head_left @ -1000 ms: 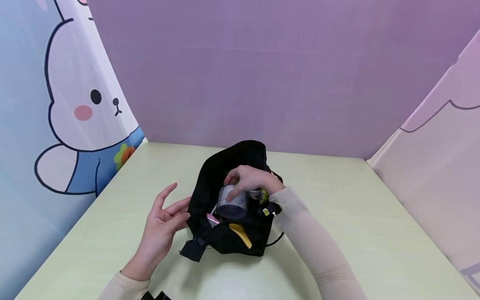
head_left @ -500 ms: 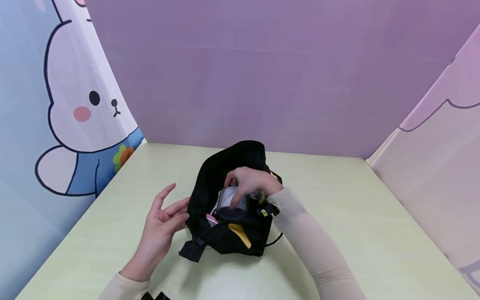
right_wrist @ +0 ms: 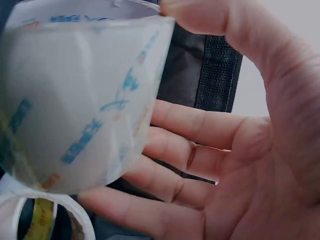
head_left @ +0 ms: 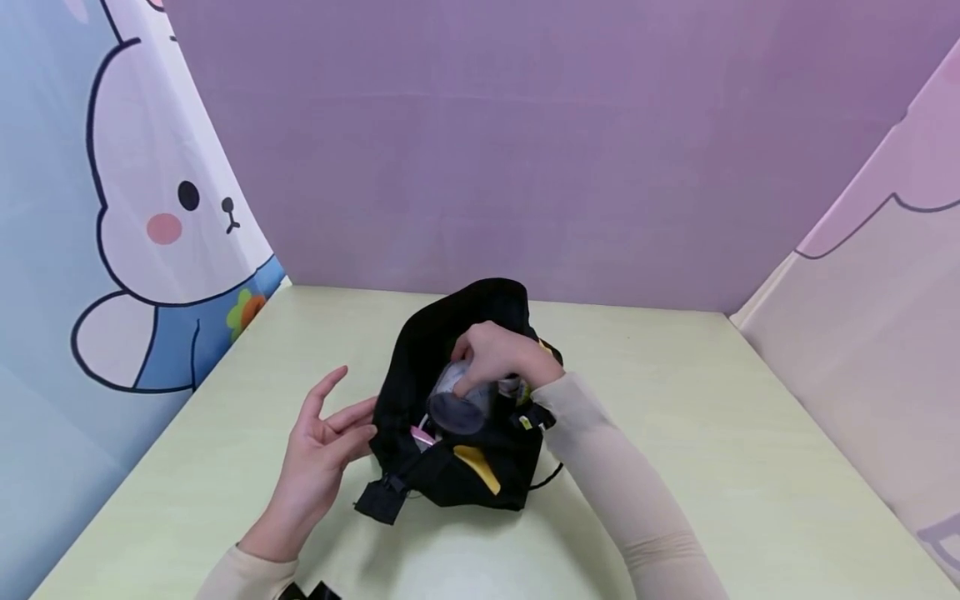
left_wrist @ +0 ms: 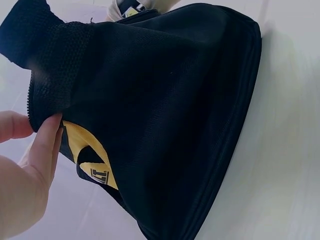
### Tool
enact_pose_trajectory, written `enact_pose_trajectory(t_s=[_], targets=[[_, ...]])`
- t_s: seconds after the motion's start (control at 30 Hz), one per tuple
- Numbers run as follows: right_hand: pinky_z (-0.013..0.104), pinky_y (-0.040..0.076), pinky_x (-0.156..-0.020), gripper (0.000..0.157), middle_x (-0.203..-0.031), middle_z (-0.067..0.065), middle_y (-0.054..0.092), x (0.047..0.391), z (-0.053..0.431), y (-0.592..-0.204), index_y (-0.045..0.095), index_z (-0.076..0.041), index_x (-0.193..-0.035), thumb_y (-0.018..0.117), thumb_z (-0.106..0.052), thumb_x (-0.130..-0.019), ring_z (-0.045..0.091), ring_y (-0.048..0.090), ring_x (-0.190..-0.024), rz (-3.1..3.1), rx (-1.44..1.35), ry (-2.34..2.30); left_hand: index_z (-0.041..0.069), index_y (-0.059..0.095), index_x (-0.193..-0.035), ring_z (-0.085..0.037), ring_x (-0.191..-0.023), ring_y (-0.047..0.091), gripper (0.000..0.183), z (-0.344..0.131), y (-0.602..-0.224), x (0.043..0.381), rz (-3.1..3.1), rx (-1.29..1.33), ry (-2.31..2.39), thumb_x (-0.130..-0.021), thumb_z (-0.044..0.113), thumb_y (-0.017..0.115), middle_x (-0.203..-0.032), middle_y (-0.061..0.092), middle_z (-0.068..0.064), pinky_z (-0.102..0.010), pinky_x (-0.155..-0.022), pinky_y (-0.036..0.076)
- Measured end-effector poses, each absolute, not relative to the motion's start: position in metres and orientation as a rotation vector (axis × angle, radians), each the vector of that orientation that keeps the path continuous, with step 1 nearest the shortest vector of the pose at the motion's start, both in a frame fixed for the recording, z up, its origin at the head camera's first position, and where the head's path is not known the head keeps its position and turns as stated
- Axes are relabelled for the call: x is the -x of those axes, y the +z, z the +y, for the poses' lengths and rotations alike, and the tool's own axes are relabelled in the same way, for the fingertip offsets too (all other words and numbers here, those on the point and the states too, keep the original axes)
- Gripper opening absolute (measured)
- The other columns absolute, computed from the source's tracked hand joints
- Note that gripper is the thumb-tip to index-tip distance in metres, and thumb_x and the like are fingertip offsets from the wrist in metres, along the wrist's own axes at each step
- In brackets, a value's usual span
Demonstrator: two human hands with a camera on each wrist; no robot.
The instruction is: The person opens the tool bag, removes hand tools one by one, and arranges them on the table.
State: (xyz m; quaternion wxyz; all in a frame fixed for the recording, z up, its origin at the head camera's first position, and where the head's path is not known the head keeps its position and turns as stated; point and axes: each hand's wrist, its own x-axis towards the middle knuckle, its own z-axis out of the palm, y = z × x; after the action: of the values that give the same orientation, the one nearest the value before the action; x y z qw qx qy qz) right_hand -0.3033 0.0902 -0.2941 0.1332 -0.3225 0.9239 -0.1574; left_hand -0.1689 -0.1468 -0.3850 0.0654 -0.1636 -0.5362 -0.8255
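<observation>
A black fabric bag [head_left: 480, 479] with a zippered edge and yellow patches gapes open on the table. My left hand [head_left: 318, 458] pinches its left rim between thumb and fingers; in the left wrist view the fingertips [left_wrist: 52, 122] lie at the zipper. Inside the mouth of the bag, my right hand [head_left: 495, 354] holds a roll of clear packing tape [right_wrist: 85, 105] printed with blue and orange lettering. Its thumb is at the upper edge and its fingers curl along the side. The roll tilts, its dark hollow facing me in the head view.
Inside the bag also lie a white ring-shaped roll [right_wrist: 82, 215] with something yellow behind it and a pink item [head_left: 422, 436]. A black strap [head_left: 381, 500] hangs at the bag's front left. The pale table [head_left: 675, 400] meets a purple backdrop behind.
My right hand has risen slightly with the tape roll, which has tilted and shifted a little left, turning its hollow toward the head camera. The left hand keeps its place at the rim.
</observation>
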Motion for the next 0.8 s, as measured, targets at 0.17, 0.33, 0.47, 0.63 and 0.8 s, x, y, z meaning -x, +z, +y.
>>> enact_pose_trajectory(t_s=[0.17, 0.33, 0.47, 0.63, 0.8], targets=[[0.026, 0.050, -0.073, 0.043, -0.107, 0.005, 0.069, 0.305, 0.088, -0.283, 0.071, -0.005, -0.115, 0.079, -0.026, -0.079, 0.016, 0.060, -0.086, 2.716, 0.937, -0.472, 0.021, 0.035, -0.145, -0.011, -0.092, 0.071, 0.072, -0.149, -0.385, 0.170, -1.598, 0.485, -2.496, -0.089, -0.022, 0.051, -0.113, 0.073, -0.002, -0.028, -0.074, 0.057], [0.026, 0.053, -0.072, 0.045, -0.113, 0.008, 0.068, 0.304, 0.092, -0.271, 0.070, -0.005, -0.118, 0.078, -0.028, -0.080, 0.018, 0.062, -0.096, 2.732, 0.887, -0.564, 0.021, 0.035, -0.144, -0.011, -0.093, 0.071, 0.072, -0.151, -0.387, 0.169, -1.570, 0.487, -2.515, -0.089, -0.022, 0.050, -0.112, 0.073, -0.003, -0.027, -0.074, 0.057], [0.027, 0.055, -0.066, 0.047, -0.114, 0.009, 0.067, 0.303, 0.096, -0.263, 0.069, -0.004, -0.120, 0.079, -0.027, -0.080, 0.019, 0.062, -0.096, 2.707, 0.825, -0.692, 0.021, 0.035, -0.145, -0.011, -0.093, 0.071, 0.073, -0.152, -0.387, 0.169, -1.555, 0.503, -2.524, -0.089, -0.023, 0.050, -0.112, 0.073, -0.003, -0.027, -0.074, 0.057], [0.028, 0.055, -0.064, 0.049, -0.113, 0.010, 0.066, 0.302, 0.098, -0.252, 0.068, -0.003, -0.121, 0.079, -0.026, -0.080, 0.020, 0.062, -0.095, 2.702, 0.766, -0.776, 0.021, 0.035, -0.145, -0.012, -0.094, 0.071, 0.072, -0.154, -0.386, 0.169, -1.561, 0.505, -2.525, -0.089, -0.022, 0.051, -0.113, 0.073, -0.003, -0.028, -0.075, 0.057], [0.034, 0.058, -0.064, 0.048, -0.112, 0.012, 0.066, 0.301, 0.108, -0.239, 0.066, -0.002, -0.124, 0.077, -0.025, -0.083, 0.023, 0.063, -0.095, 2.661, 0.714, -0.898, 0.021, 0.035, -0.145, -0.011, -0.093, 0.071, 0.072, -0.156, -0.386, 0.168, -1.573, 0.506, -2.522, -0.089, -0.022, 0.051, -0.112, 0.073, -0.003, -0.027, -0.074, 0.057]])
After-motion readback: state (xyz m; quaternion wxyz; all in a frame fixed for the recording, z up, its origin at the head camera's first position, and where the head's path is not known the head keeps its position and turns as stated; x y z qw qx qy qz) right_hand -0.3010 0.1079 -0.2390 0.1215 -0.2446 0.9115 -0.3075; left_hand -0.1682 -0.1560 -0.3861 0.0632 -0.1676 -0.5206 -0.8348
